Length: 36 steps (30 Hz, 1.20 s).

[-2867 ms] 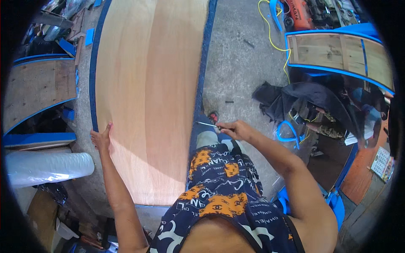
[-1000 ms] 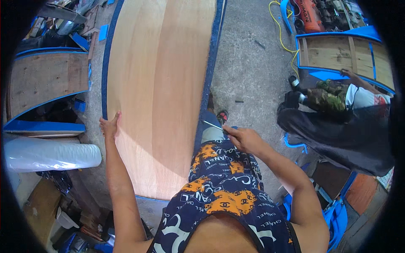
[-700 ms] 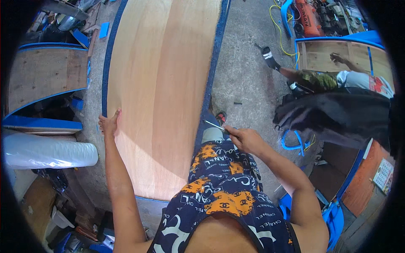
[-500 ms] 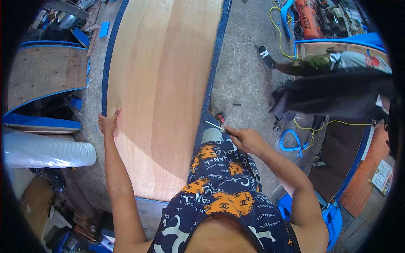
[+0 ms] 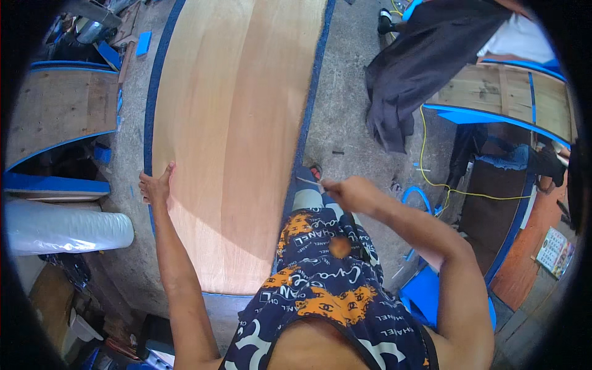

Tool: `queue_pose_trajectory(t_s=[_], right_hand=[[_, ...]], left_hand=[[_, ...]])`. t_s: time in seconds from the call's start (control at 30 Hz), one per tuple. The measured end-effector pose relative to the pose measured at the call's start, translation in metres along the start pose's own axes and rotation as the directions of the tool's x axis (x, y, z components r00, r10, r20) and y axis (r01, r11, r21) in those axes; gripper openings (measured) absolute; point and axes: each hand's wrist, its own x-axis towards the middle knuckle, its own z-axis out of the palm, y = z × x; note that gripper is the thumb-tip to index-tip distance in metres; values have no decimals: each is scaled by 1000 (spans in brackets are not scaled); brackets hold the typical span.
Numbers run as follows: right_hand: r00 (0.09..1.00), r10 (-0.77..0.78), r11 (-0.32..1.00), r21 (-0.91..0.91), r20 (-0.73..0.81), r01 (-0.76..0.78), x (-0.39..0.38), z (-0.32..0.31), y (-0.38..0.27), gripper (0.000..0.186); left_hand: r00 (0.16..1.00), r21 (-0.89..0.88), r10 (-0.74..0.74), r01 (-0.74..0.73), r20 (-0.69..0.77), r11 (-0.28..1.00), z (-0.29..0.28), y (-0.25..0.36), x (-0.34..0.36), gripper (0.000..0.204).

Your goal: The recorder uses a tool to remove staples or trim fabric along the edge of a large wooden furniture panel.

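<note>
A long plywood panel (image 5: 240, 86) with dark blue fabric edging (image 5: 311, 92) runs away from me, slightly left of centre. My left hand (image 5: 157, 185) is closed round its left edge, with the thumb on the plywood face. My right hand (image 5: 342, 192) is closed on a thin metal tool (image 5: 308, 181), perhaps a screwdriver, whose tip is at or very near the right edging; I cannot tell if it touches. My legs and patterned clothing lie just below, beside the panel's right side.
A clear plastic roll (image 5: 74, 229) and blue-edged boards (image 5: 65, 111) lie left. At right are a co-worker's foot (image 5: 385, 21), a black cloth (image 5: 425, 68), another blue-edged frame (image 5: 493, 86), a person's jeans-clad leg (image 5: 512, 157), a yellow cord (image 5: 425, 157) and blue strips (image 5: 416, 194).
The co-worker and black cloth have moved toward the upper right back, uncovering a jeans-clad person and the frame. My right hand has shifted slightly; my left hand stays on the panel's edge.
</note>
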Motion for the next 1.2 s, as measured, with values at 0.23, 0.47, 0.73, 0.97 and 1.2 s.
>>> queue_pose_trajectory(t_s=[0.23, 0.47, 0.73, 0.97, 1.2], right_hand=[[997, 35, 999, -37, 74, -32, 7, 23, 31, 33], [985, -67, 867, 479, -157, 135, 13, 72, 71, 37], [991, -98, 855, 503, -86, 128, 32, 96, 104, 36], [856, -462, 779, 356, -232, 517, 104, 129, 141, 44], [939, -242, 923, 241, -246, 301, 0, 98, 106, 44]], left_hand=[[1000, 7, -21, 21, 18, 1000, -4, 2, -1, 129], [998, -23, -26, 28, 49, 999, -3, -1, 4, 131], [999, -21, 40, -39, 30, 999, 9, -19, 25, 135], [979, -151, 193, -181, 68, 972, 4, -24, 28, 138], [985, -160, 158, -146, 64, 976, 1, -15, 21, 139]])
